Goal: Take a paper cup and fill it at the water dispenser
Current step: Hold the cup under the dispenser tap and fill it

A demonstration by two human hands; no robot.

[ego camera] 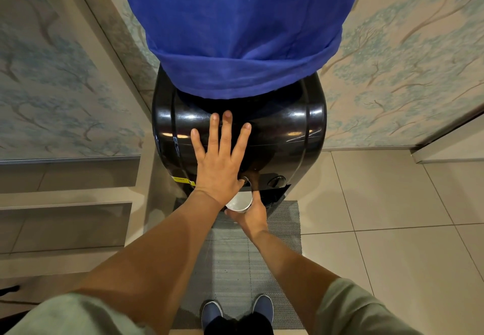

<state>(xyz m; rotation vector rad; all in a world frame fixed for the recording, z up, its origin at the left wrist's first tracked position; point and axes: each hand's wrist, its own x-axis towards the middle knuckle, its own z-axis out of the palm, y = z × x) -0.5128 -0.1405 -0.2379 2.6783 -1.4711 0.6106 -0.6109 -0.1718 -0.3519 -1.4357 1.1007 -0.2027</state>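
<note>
A black water dispenser stands in front of me, its bottle under a blue cloth cover. My left hand lies flat on the dispenser's glossy top, fingers spread, its thumb down at a round tap button. My right hand grips a white paper cup from below and holds it under the taps at the dispenser's front. The cup's inside is partly hidden by my left wrist, so I cannot tell whether it holds water. A second tap button sits to the right.
A grey mat lies on the tiled floor under the dispenser, with my blue shoes on it. Wallpapered walls close in on both sides. Low steps or shelves run along the left.
</note>
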